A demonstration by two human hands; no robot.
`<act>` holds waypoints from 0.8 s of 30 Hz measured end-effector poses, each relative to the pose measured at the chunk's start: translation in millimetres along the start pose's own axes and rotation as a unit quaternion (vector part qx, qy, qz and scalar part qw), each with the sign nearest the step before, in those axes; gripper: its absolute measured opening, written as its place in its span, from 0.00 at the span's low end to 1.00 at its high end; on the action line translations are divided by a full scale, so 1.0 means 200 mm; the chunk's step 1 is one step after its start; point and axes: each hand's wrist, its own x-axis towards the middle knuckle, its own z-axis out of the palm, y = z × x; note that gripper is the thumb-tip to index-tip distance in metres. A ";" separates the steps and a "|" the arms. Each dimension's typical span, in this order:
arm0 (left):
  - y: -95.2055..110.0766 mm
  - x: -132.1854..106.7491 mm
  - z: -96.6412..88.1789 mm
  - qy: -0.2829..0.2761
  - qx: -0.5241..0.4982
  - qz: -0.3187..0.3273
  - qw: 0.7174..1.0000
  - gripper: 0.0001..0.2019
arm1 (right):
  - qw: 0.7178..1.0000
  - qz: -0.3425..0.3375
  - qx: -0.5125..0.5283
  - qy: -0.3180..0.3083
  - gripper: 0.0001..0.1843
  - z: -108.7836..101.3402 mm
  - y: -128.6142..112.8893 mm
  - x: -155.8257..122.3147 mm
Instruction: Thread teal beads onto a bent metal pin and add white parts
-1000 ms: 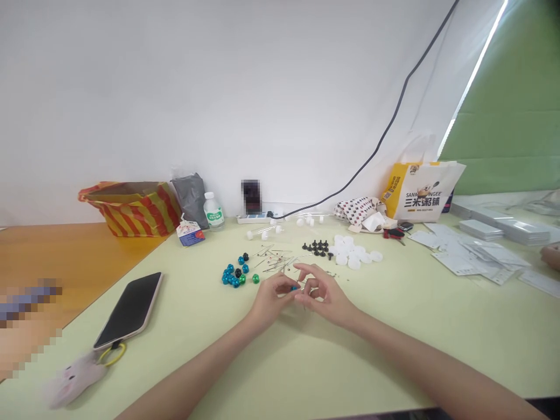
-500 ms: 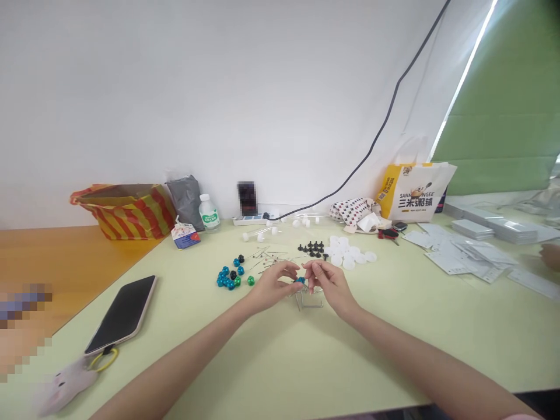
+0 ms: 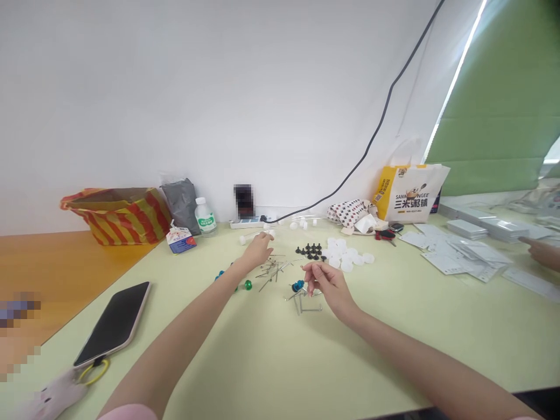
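My left hand [image 3: 259, 251] reaches across the table, fingers stretched out and thumb apart, beside a clear tube with white caps [image 3: 243, 240]; whether it touches the tube I cannot tell. Thumb and fingers of my right hand [image 3: 327, 284] are pinched together on something too small to make out. Just left of it lies a blue and black knob-like piece [image 3: 298, 286], among bent metal rods [image 3: 310, 310]. Thin metal pins [image 3: 273, 269] are scattered between my hands. Behind my left forearm, blue pieces are partly hidden, with a green one [image 3: 248, 284] in front.
Black screw-like parts [image 3: 310, 251] and white discs [image 3: 347, 255] lie behind my right hand. A phone [image 3: 114, 324] rests at the left, white plates [image 3: 464, 254] at the right. Another person's hand [image 3: 542, 252] is at the right edge. A bottle [image 3: 205, 219] stands near the wall.
My left hand has left the spot next to my right hand and moved forward and left to the tube. My right hand has stayed in place. The other person's hand has come further into view.
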 end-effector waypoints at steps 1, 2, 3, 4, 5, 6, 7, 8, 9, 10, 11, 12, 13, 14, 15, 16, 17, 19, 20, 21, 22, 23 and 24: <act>0.00 0.02 0.01 -0.004 0.014 -0.001 1.000 0.15 | 1.000 0.001 0.001 0.000 0.18 0.00 0.00 0.00; -0.01 0.03 0.03 -0.008 0.027 -0.001 1.000 0.15 | 1.000 0.003 0.003 -0.001 0.18 0.00 0.00 0.00; -0.01 0.05 0.04 -0.013 0.040 -0.001 0.999 0.16 | 1.000 0.004 0.004 -0.002 0.18 0.00 0.00 0.00; -0.01 0.06 0.05 -0.018 0.052 -0.002 0.998 0.16 | 1.000 0.005 0.004 -0.005 0.18 0.00 0.00 0.00; -0.01 0.07 0.06 -0.023 0.063 -0.004 0.998 0.17 | 1.000 0.005 0.004 -0.007 0.18 0.01 0.00 0.00; -0.01 0.09 0.07 -0.027 0.074 -0.007 0.997 0.17 | 1.000 0.006 0.003 -0.008 0.18 0.01 0.00 0.00; -0.01 0.10 0.07 -0.031 0.083 -0.010 0.996 0.17 | 1.000 0.006 0.001 -0.010 0.18 0.01 0.01 0.00; 0.00 0.11 0.08 -0.035 0.091 -0.012 0.995 0.17 | 1.000 0.006 0.000 -0.011 0.18 0.01 0.01 0.00; 0.00 0.12 0.08 -0.037 0.099 -0.014 0.994 0.18 | 1.000 0.006 -0.002 -0.012 0.18 0.01 0.01 -0.01; 0.00 0.12 0.09 -0.039 0.106 -0.015 0.994 0.18 | 1.000 0.007 -0.003 -0.013 0.18 0.01 0.01 -0.01; 0.01 0.13 0.09 -0.040 0.112 -0.016 0.993 0.18 | 1.000 0.007 -0.004 -0.014 0.18 0.01 0.01 -0.01; 0.01 0.14 0.09 -0.041 0.117 -0.018 0.992 0.19 | 1.000 0.007 -0.006 -0.015 0.18 0.00 0.01 -0.01; 0.01 0.15 0.10 -0.041 0.122 -0.019 0.991 0.19 | 1.000 0.007 -0.007 -0.016 0.18 0.00 0.01 -0.01; 0.01 0.15 0.10 -0.041 0.126 -0.020 0.991 0.19 | 1.000 0.007 -0.009 -0.018 0.18 0.00 0.01 0.00; 0.01 0.16 0.11 -0.041 0.128 -0.022 0.991 0.19 | 1.000 0.007 -0.010 -0.018 0.18 0.00 0.02 0.00; 0.01 0.16 0.11 -0.040 0.130 -0.023 0.990 0.18 | 1.000 0.006 -0.011 -0.018 0.18 0.00 0.02 0.00; 0.01 0.16 0.12 -0.039 0.132 -0.024 0.990 0.18 | 1.000 0.007 -0.013 -0.019 0.18 0.00 0.02 0.00; 0.01 0.17 0.13 -0.037 0.132 -0.025 0.990 0.18 | 1.000 0.009 -0.015 -0.020 0.18 0.00 0.02 0.00; 0.01 0.17 0.14 -0.036 0.132 -0.025 0.990 0.17 | 1.000 0.011 -0.017 -0.019 0.18 0.00 0.02 0.00; 0.01 0.17 0.14 -0.035 0.130 -0.024 0.991 0.17 | 1.000 0.012 -0.019 -0.017 0.18 0.00 0.03 -0.01; 0.01 0.17 0.15 -0.035 0.128 -0.023 0.991 0.16 | 1.000 0.012 -0.019 -0.013 0.17 0.00 0.03 -0.01; 0.02 0.17 0.15 -0.034 0.125 -0.021 0.991 0.16 | 1.000 0.011 -0.019 -0.006 0.17 0.00 0.03 -0.01; 0.03 0.17 0.14 -0.032 0.121 -0.018 0.992 0.15 | 1.000 0.009 -0.018 0.002 0.17 0.00 0.03 0.00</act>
